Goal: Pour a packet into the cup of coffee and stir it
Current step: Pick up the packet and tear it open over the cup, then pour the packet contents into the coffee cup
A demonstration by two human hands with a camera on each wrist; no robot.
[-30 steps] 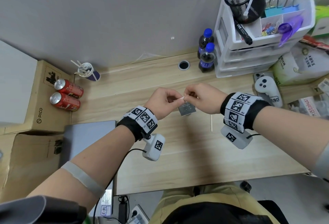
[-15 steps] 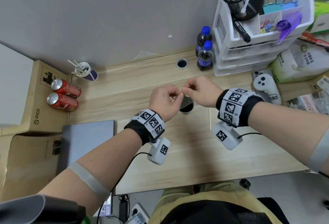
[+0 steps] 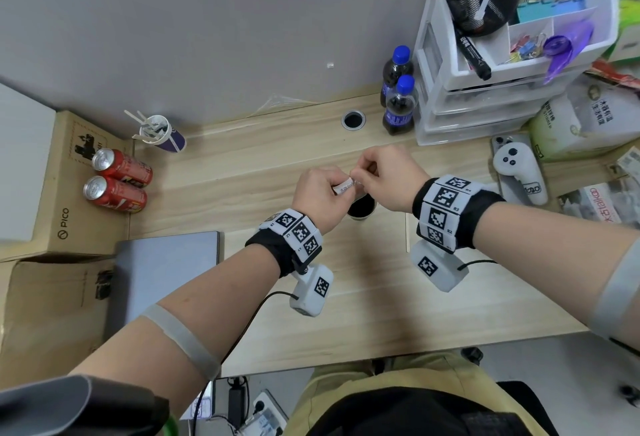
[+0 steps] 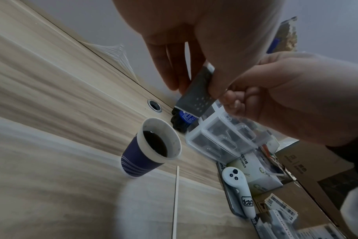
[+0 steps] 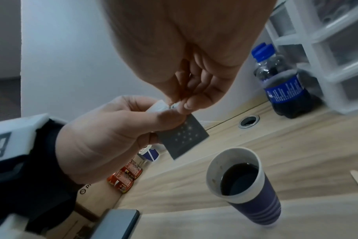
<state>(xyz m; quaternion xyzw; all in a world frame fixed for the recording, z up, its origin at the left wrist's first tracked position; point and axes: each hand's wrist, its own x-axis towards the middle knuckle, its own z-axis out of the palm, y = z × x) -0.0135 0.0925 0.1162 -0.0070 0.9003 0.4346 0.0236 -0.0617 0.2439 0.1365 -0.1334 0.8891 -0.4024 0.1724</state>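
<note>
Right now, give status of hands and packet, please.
Both hands pinch packet above coffee cup. Nothing poured yet. Stirrer on desk, untouched.

Even, soft light fills the sharp head view, its edges bowed by the wide lens, while both wrist views look dimmer, grainier and smeared.

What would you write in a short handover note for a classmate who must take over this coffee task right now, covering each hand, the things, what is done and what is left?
Left hand: pinches the packet near its top.
Right hand: pinches the packet's top edge, as if to tear it.
The packet hangs above and a little left of the cup of coffee, which stands upright on the desk.
The wooden stirrer lies on the desk to the right of the cup.
Done: packet picked up and held above the desk, near the cup.
Left: open it if not yet open, pour, stir.
</note>
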